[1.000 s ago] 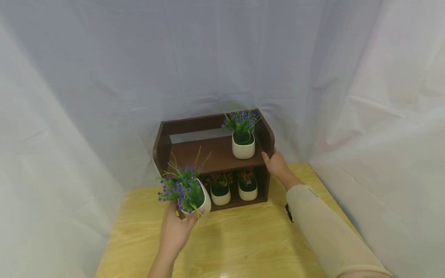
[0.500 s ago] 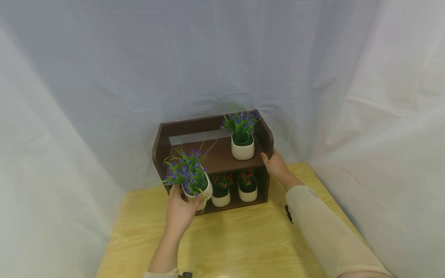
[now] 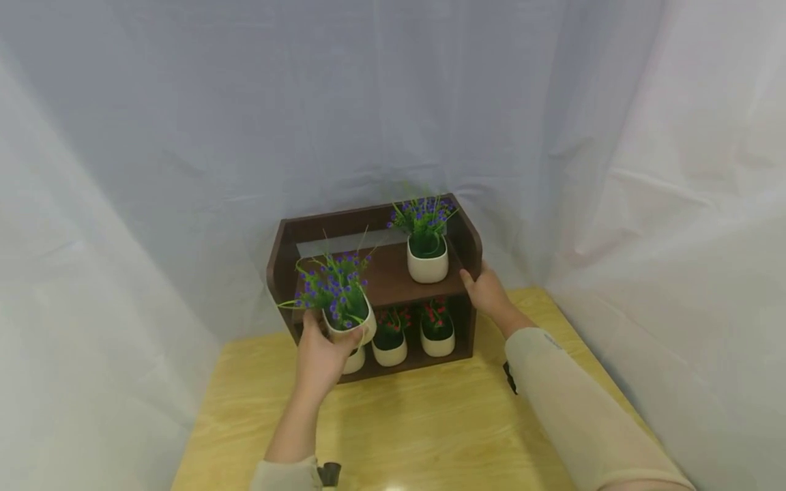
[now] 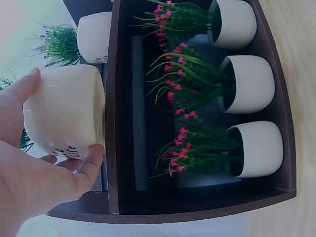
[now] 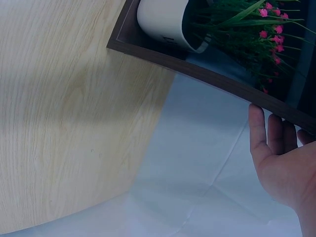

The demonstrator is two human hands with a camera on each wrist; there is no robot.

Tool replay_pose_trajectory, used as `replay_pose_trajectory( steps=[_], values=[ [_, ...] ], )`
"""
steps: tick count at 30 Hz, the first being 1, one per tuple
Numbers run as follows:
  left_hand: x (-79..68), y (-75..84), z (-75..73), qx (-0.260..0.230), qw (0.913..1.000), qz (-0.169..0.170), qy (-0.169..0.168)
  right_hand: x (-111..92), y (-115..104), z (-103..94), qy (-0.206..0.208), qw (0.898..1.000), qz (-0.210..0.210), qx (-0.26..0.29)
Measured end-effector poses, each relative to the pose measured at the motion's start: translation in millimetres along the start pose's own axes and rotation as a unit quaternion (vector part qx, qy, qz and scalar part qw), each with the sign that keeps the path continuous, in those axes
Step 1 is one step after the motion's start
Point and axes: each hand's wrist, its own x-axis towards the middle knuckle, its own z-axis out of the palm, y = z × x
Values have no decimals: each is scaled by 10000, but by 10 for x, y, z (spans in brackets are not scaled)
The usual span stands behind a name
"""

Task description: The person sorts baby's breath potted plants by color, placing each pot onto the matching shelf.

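My left hand (image 3: 321, 358) grips a white pot (image 4: 66, 111) of purple flowers (image 3: 338, 283) between thumb and fingers. It is held at the left of the dark brown shelf (image 3: 383, 293), at the upper board's front edge, tilted a little in the head view. From the left wrist, the pot's base is close beside that board; contact cannot be told. My right hand (image 3: 488, 290) rests against the shelf's right side, fingers (image 5: 274, 133) fairly straight on the outer face. A second purple-flowered pot (image 3: 428, 266) stands upright at the upper board's right end.
On the lower level three white pots of red-pink flowers stand in a row: left (image 4: 256, 148), middle (image 4: 249, 84) and right (image 4: 234, 24). The shelf stands on a light wooden table (image 3: 405, 429). White sheeting (image 3: 381, 102) hangs behind and at both sides.
My left hand has raised the purple-flowered pot and carried it slightly forward, toward the upper board, turning it more upright. My right hand stays at the shelf's side.
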Motion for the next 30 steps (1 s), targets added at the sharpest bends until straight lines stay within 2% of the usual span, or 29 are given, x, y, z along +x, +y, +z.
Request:
replay_pose_trajectory(
  steps=[5, 11, 17, 23, 30],
  values=[
    [111, 66, -34, 318, 9995, 0, -53, -19, -18, -6, 31, 10000, -67, -33],
    [247, 127, -103, 809, 9962, 89, -314, 0, 2, 15, -90, 9999, 84, 102],
    [391, 167, -175, 1242, 9901, 21, -658, 5, 14, 18, -145, 9997, 171, -2],
    [471, 201, -217, 1300, 9871, -43, -936, -7, -3, 1, -153, 9998, 123, -32],
    [608, 171, -213, 1221, 9880, 192, -929, 15, 22, 12, -121, 9998, 132, -65]
  ],
)
